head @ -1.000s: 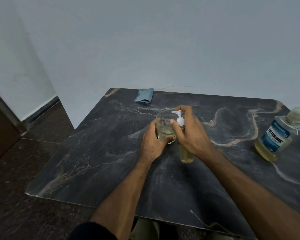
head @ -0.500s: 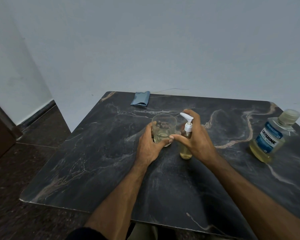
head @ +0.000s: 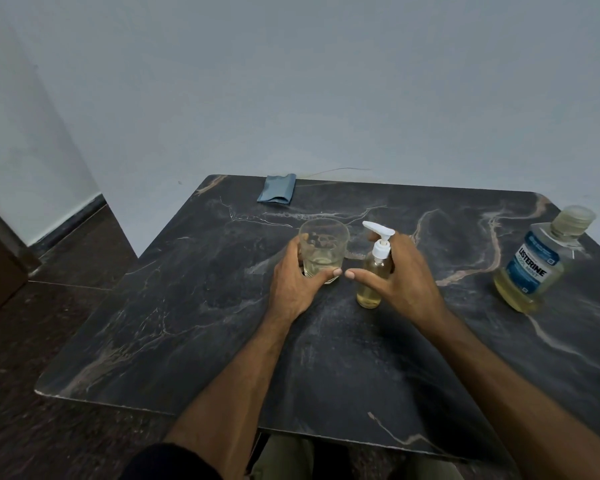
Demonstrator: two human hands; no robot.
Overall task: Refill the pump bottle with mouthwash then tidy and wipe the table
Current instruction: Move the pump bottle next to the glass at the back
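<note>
A small clear pump bottle with a white pump head and yellowish liquid stands upright on the dark marble table. My right hand wraps it from the right, thumb across its front and fingers behind the pump. Just to its left stands a clear glass with a little pale liquid in the bottom. My left hand holds the glass from the left and front. The thumbs of both hands nearly touch between glass and bottle.
A large Listerine mouthwash bottle, capped and about a third full, stands near the table's right edge. A folded blue cloth lies at the far edge by the wall. Dark floor lies to the left.
The pump bottle has moved away from the glass, from nozzle over the rim to standing upright to its right. My left hand has stayed on the glass.
</note>
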